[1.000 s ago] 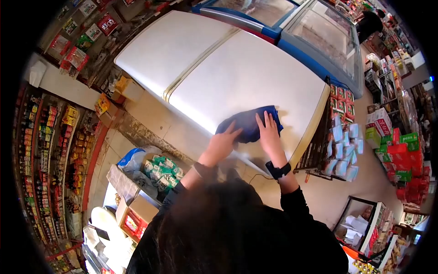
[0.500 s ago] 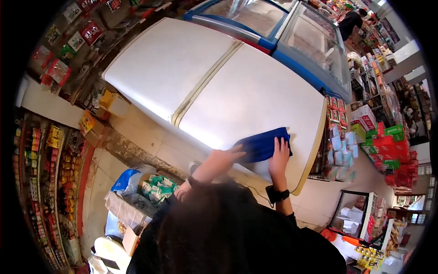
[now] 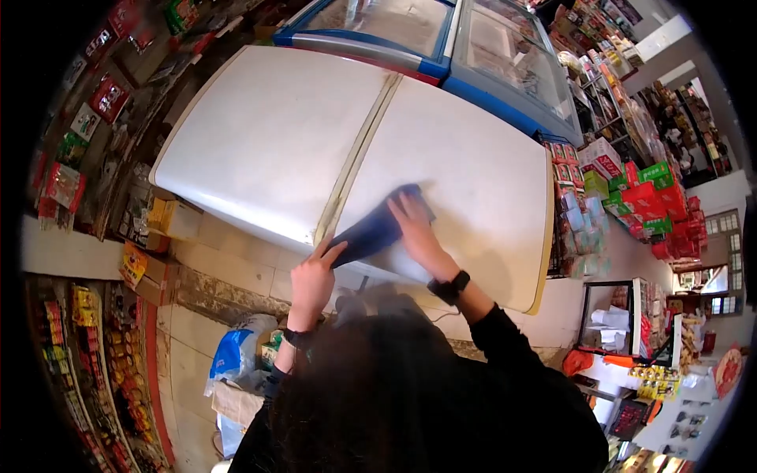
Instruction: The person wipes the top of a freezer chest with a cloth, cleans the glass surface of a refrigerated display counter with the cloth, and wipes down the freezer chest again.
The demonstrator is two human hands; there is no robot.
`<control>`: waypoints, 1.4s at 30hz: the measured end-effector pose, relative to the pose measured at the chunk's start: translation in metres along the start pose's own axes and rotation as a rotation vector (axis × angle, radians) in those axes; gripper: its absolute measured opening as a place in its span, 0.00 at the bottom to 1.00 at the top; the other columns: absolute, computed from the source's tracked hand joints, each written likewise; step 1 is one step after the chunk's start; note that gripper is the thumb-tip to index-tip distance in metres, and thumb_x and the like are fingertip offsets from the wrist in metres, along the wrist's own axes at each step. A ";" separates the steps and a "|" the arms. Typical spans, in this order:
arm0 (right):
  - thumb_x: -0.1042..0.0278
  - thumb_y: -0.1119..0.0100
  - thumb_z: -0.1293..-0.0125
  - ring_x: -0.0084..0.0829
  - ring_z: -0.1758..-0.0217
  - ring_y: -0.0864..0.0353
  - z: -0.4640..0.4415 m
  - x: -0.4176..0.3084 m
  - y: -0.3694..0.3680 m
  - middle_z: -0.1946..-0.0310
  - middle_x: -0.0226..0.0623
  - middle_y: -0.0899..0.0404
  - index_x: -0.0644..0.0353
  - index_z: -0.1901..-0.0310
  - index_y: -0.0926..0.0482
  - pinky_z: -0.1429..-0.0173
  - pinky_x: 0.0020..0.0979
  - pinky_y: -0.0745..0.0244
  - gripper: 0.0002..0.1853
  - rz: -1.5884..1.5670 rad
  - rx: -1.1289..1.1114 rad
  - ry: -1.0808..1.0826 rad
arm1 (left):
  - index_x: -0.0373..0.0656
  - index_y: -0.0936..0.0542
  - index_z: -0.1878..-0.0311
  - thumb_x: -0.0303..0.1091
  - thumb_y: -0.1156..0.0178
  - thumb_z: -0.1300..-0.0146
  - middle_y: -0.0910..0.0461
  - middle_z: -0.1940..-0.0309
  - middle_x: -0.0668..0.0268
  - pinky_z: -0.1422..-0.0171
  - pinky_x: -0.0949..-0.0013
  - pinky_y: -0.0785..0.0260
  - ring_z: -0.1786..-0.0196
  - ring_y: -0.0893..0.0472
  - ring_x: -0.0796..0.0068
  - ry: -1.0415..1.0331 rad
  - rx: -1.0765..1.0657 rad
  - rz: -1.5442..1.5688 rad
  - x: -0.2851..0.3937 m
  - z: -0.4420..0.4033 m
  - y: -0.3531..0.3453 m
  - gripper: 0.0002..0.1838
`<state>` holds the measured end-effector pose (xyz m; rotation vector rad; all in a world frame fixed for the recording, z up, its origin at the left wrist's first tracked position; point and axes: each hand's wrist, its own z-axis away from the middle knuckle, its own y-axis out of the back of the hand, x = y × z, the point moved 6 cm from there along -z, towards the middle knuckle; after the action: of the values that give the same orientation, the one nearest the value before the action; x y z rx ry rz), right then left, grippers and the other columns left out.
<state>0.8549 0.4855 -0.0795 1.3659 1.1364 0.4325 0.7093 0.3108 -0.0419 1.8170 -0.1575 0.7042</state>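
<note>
A dark blue cloth [image 3: 373, 235] lies on the white top of a chest freezer [image 3: 465, 165], stretched slantwise near the front edge. My left hand [image 3: 312, 282] grips the cloth's lower left end between thumb and fingers, close to the seam [image 3: 359, 150] that divides the top. On the cloth's upper right end rests my right hand [image 3: 418, 238], its fingers bent over the fabric and holding it against the surface. A black watch [image 3: 449, 288] is on the right wrist. The cloth is slightly blurred, and part of it is hidden under the right hand.
Glass-topped freezers [image 3: 378, 24] with blue frames adjoin the far side. Shelves of packets [image 3: 118, 355] stand at left. Red and green boxes [image 3: 646, 197] are stacked at right. A blue and white bag [image 3: 229, 351] sits on the floor by my left arm.
Both hands have moved left and the cloth has come with them, from the right part of the freezer top to beside the seam. The view has shifted slightly.
</note>
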 end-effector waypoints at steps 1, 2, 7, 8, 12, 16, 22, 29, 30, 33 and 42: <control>0.88 0.48 0.50 0.59 0.27 0.46 -0.015 0.005 -0.002 0.30 0.57 0.44 0.59 0.32 0.38 0.25 0.50 0.48 0.39 0.004 0.005 -0.007 | 0.57 0.19 0.46 0.20 0.49 0.48 0.24 0.39 0.71 0.62 0.59 0.23 0.62 0.16 0.59 -0.009 -0.002 0.003 -0.002 -0.002 -0.001 0.27; 0.88 0.48 0.50 0.58 0.27 0.46 -0.030 0.006 -0.007 0.30 0.55 0.43 0.58 0.32 0.37 0.25 0.49 0.47 0.39 0.020 -0.020 0.078 | 0.57 0.19 0.45 0.20 0.49 0.48 0.24 0.40 0.71 0.62 0.59 0.23 0.61 0.16 0.59 0.014 0.020 0.002 -0.004 -0.003 -0.001 0.28; 0.89 0.51 0.47 0.52 0.26 0.45 -0.081 0.004 -0.013 0.30 0.50 0.41 0.55 0.31 0.38 0.25 0.44 0.44 0.38 0.041 -0.087 0.236 | 0.57 0.25 0.38 0.24 0.46 0.47 0.26 0.37 0.69 0.63 0.58 0.23 0.62 0.16 0.57 0.069 -0.069 -0.004 0.006 -0.006 -0.028 0.30; 0.89 0.51 0.47 0.52 0.26 0.45 -0.087 0.005 -0.013 0.30 0.50 0.41 0.55 0.31 0.38 0.25 0.44 0.44 0.38 0.045 -0.080 0.239 | 0.54 0.30 0.34 0.26 0.44 0.47 0.34 0.31 0.65 0.63 0.57 0.23 0.62 0.16 0.55 0.087 -0.204 -0.048 0.012 -0.006 -0.039 0.33; 0.84 0.50 0.42 0.48 0.25 0.45 -0.107 0.017 -0.018 0.30 0.46 0.40 0.58 0.32 0.38 0.25 0.43 0.44 0.33 0.142 -0.067 0.323 | 0.47 0.33 0.32 0.22 0.45 0.47 0.43 0.27 0.52 0.68 0.59 0.24 0.67 0.18 0.50 0.016 -0.265 -0.131 0.038 -0.013 -0.071 0.35; 0.79 0.56 0.36 0.44 0.26 0.41 -0.134 0.038 -0.018 0.31 0.44 0.38 0.58 0.33 0.36 0.26 0.41 0.43 0.28 0.107 -0.077 0.439 | 0.40 0.35 0.31 0.29 0.45 0.45 0.43 0.30 0.37 0.73 0.60 0.27 0.72 0.18 0.52 -0.029 -0.233 -0.225 0.053 -0.048 -0.105 0.34; 0.71 0.58 0.31 0.41 0.28 0.38 -0.190 0.087 0.006 0.33 0.42 0.34 0.59 0.38 0.30 0.28 0.39 0.38 0.21 0.146 0.033 0.402 | 0.35 0.33 0.34 0.34 0.45 0.43 0.41 0.36 0.25 0.70 0.58 0.24 0.72 0.17 0.50 -0.139 -0.208 -0.273 0.060 -0.147 -0.150 0.31; 0.70 0.58 0.32 0.43 0.32 0.34 -0.238 0.207 0.007 0.40 0.46 0.28 0.62 0.44 0.26 0.33 0.40 0.35 0.17 0.228 0.230 0.015 | 0.45 0.35 0.31 0.40 0.45 0.41 0.44 0.32 0.32 0.56 0.50 0.23 0.62 0.17 0.43 -0.094 -0.322 -0.295 0.071 -0.248 -0.174 0.33; 0.70 0.58 0.32 0.43 0.32 0.33 -0.233 0.214 0.008 0.41 0.46 0.28 0.63 0.45 0.26 0.34 0.40 0.35 0.17 0.307 0.294 -0.012 | 0.46 0.35 0.30 0.40 0.45 0.41 0.45 0.31 0.33 0.54 0.49 0.24 0.60 0.17 0.42 -0.090 -0.334 -0.317 0.075 -0.253 -0.176 0.33; 0.71 0.55 0.35 0.43 0.37 0.31 -0.215 0.218 0.009 0.45 0.46 0.26 0.63 0.48 0.26 0.38 0.41 0.33 0.15 0.367 0.335 -0.007 | 0.47 0.41 0.27 0.39 0.47 0.38 0.47 0.30 0.33 0.57 0.53 0.23 0.58 0.16 0.47 -0.072 -0.375 -0.391 0.081 -0.258 -0.179 0.35; 0.72 0.47 0.39 0.46 0.38 0.31 -0.162 0.220 0.024 0.44 0.49 0.27 0.64 0.46 0.27 0.41 0.42 0.29 0.18 0.362 0.169 -0.084 | 0.48 0.35 0.30 0.37 0.50 0.38 0.44 0.30 0.35 0.61 0.55 0.23 0.59 0.15 0.50 -0.095 -0.315 -0.366 0.100 -0.216 -0.186 0.30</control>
<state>0.8285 0.7569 -0.1112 1.7314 0.8719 0.5411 0.7881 0.5964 -0.0987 1.5212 0.0047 0.3143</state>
